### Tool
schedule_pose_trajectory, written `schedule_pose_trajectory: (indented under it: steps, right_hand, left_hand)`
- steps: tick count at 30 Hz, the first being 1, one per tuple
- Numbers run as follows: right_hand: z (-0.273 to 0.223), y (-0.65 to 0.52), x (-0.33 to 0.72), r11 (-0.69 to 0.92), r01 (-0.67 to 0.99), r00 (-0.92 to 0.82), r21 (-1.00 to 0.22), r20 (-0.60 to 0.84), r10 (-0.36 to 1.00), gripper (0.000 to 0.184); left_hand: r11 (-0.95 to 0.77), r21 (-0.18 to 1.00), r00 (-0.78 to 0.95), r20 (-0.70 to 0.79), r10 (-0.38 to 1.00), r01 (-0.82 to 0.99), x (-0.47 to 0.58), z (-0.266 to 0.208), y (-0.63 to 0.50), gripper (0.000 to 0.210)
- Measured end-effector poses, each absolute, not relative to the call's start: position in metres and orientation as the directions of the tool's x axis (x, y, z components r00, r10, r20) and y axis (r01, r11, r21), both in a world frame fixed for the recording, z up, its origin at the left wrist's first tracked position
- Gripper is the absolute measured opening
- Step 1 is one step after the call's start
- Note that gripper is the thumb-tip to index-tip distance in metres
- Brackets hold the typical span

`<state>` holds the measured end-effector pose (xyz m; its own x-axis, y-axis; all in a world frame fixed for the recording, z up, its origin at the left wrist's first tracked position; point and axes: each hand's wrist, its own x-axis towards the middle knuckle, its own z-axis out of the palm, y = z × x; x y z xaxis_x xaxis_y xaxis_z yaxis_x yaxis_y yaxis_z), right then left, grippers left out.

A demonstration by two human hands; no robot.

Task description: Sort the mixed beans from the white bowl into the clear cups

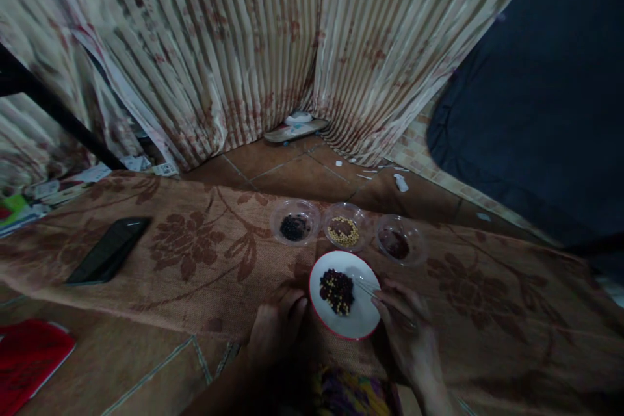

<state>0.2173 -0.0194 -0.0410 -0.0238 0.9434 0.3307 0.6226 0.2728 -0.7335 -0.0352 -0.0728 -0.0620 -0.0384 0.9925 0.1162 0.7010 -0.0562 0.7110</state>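
Note:
A white plate (366, 318) with a red rim holds a heap of mixed dark red, black and yellow beans (337, 292). My right hand (407, 322) is closed on thin metal tweezers (366, 285), whose tips reach over the plate just right of the heap. Left of the plate, my left hand (280, 318) rests on the cloth with its fingers curled in, and nothing shows in it. Behind the plate stand three clear bowls: one with black beans (293, 227), one with yellow beans (343, 232), one with dark red beans (394, 244).
A brown flowered cloth (234, 299) covers the low table. A dark phone (110, 251) lies at its left. Beyond the far edge, a skateboard (296, 132) and white scraps (400, 182) are on the tiled floor by striped curtains (273, 32). Something red (34, 361) lies lower left.

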Motion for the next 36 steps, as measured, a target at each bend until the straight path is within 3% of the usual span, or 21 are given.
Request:
schedule_pose_trajectory:
  steps: [6,12,15,19,25,29,32,36]
  right_hand:
    - [-0.034,-0.025,0.221,0.133,0.496,-0.077,-0.858,0.109,0.991,0.024]
    - [-0.034,-0.017,0.217,0.212,0.594,-0.017,-0.776,0.251,0.968,0.023]
    - [-0.034,-0.018,0.216,0.182,0.567,-0.069,-0.803,0.174,0.982,0.02]
    - [-0.032,-0.021,0.218,0.09,0.464,-0.005,-0.881,0.1,0.995,0.022]
    - [-0.033,-0.017,0.213,0.207,0.59,-0.044,-0.781,0.224,0.974,0.022]
    - [-0.032,-0.021,0.208,0.199,0.539,-0.106,-0.818,0.169,0.98,0.022]
    - [-0.031,-0.021,0.211,0.153,0.511,-0.062,-0.846,0.141,0.988,0.025]
    - [-0.031,-0.016,0.214,0.175,0.583,0.015,-0.794,0.226,0.974,0.026]
  left_hand:
    - [-0.058,0.692,-0.032,0.116,0.993,0.72,-0.035,-0.062,-0.072,0.021]
    - [-0.071,0.678,-0.036,0.143,0.989,0.732,-0.035,-0.063,-0.073,0.021]
    - [-0.065,0.682,-0.038,0.135,0.99,0.728,-0.035,-0.062,-0.073,0.02]
    - [-0.056,0.692,-0.039,0.12,0.992,0.719,-0.034,-0.06,-0.072,0.021]
    - [-0.059,0.686,-0.042,0.129,0.991,0.726,-0.034,-0.06,-0.072,0.02]
    - [-0.047,0.684,-0.046,0.116,0.992,0.728,-0.034,-0.062,-0.073,0.02]
    - [-0.044,0.682,-0.048,0.115,0.992,0.73,-0.034,-0.063,-0.073,0.02]
    - [-0.054,0.691,-0.037,0.116,0.993,0.721,-0.034,-0.063,-0.073,0.02]
